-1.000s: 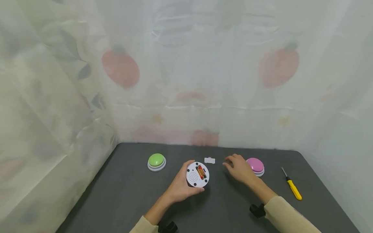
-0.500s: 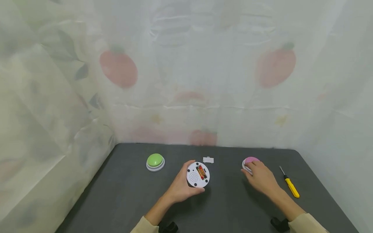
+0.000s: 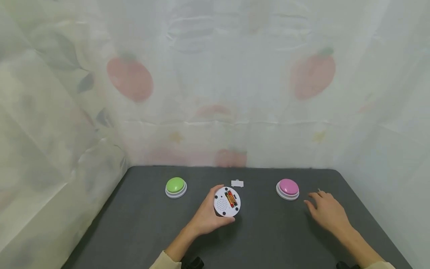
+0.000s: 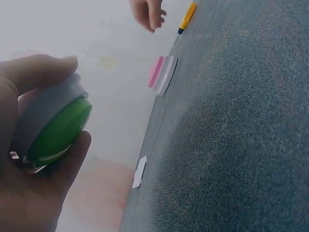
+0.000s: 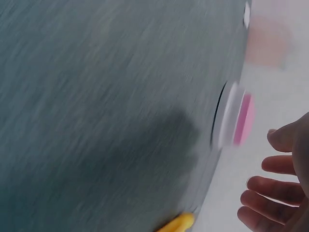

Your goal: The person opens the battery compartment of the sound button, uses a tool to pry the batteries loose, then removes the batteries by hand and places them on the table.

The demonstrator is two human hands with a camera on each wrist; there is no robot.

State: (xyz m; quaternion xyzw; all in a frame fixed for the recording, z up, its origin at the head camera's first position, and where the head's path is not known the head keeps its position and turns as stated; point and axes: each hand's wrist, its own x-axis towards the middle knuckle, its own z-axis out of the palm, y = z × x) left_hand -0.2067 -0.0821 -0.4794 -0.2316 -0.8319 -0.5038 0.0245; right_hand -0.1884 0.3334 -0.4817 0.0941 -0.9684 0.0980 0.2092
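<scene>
Our left hand (image 3: 209, 216) grasped a round buzzer (image 3: 223, 203) by its rim, fingers round one side and thumb along the other. We held it above the surface (image 3: 262, 235), near the middle, with its white underside turned towards us. Two batteries (image 3: 231, 199) sat side by side in its uncovered compartment, next to a patch of small holes, and dark feet stood round the edge. The left wrist view showed its green dome on the far side.

Our right hand (image 3: 329, 212) was released and held nothing, its fingers loosely bent and spread, apart from one another. It hung above the surface, to the right of the pink button (image 3: 288, 189) and not touching it. The screwdriver (image 4: 187, 18) lay close by that hand, which hid most of it from the head view; the left wrist view showed its yellow handle.

The pink button stood upright on its white base. The green button (image 3: 175, 187) stood likewise, well to the left, beyond our left hand. Between the two, just behind the buzzer, a small white plate (image 3: 237, 183) lay flat. Behind everything hung a pale sheet (image 3: 215, 74) printed with red fruit.
</scene>
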